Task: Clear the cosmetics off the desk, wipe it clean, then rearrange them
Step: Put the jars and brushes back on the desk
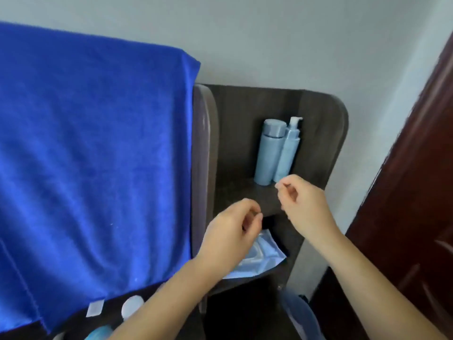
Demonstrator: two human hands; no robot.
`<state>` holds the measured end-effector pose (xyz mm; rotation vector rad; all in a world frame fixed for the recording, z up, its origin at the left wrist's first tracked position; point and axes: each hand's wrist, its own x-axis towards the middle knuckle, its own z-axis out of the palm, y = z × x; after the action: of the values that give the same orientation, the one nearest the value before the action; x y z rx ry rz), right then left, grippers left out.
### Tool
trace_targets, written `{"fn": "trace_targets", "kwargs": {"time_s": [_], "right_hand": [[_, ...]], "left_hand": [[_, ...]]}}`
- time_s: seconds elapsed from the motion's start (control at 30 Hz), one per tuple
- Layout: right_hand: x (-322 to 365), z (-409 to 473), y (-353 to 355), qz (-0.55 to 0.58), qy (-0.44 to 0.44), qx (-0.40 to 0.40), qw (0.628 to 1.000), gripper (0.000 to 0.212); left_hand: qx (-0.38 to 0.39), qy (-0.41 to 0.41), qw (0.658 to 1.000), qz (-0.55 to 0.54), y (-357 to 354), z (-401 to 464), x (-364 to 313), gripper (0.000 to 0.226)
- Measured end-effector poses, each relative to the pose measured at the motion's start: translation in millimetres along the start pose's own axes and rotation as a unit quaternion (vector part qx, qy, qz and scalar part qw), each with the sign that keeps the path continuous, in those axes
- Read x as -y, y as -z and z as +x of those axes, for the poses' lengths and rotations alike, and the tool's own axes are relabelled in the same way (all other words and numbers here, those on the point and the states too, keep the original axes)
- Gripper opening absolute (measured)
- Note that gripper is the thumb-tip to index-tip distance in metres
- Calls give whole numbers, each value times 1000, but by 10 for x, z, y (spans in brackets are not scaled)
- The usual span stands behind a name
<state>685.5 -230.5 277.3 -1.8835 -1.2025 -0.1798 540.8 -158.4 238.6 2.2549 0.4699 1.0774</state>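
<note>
Two pale blue cosmetics stand upright side by side at the back of a dark wooden shelf point(235, 190): a capped bottle point(268, 153) and, to its right, a pump bottle point(289, 150). My right hand point(301, 200) hovers just in front of them, fingers loosely curled, holding nothing. My left hand point(232, 229) hangs lower and to the left, fingers also curled and empty. Under it, on the lower shelf, lies a light blue sachet point(264, 256). At the bottom left I see a white round lid point(132, 306) and part of a blue container point(100, 333).
A big blue towel point(93, 153) drapes over the surface on the left, with a white label point(95, 308) at its lower edge. A dark red door point(416, 192) stands at the right. A translucent blue bin point(301, 315) sits below the shelf. The wall behind is pale.
</note>
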Motion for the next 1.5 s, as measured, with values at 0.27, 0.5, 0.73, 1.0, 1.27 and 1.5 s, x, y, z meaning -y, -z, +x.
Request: {"fn": "trace_targets", "kwargs": {"time_s": [0.27, 0.5, 0.73, 1.0, 1.27, 1.5], "right_hand": [[-647, 957, -295, 59, -95, -11, 994, 59], [-781, 1145, -385, 130, -73, -3, 989, 47], [-747, 1084, -274, 141, -85, 79, 983, 50], [-254, 300, 23, 159, -40, 71, 984, 47], [923, -802, -115, 190, -9, 87, 978, 42], [2127, -1560, -1170, 225, -5, 146, 963, 38]], "left_hand": [[-77, 212, 974, -21, -808, 1362, 179, 62], [-99, 200, 971, -84, -932, 1473, 253, 55], [-81, 217, 969, -90, -658, 1254, 192, 56], [-56, 141, 984, -92, -201, 468, -162, 52], [-73, 105, 983, -129, 1200, -923, -391, 43], [-108, 181, 976, -51, 2667, -2032, 95, 41]]}}
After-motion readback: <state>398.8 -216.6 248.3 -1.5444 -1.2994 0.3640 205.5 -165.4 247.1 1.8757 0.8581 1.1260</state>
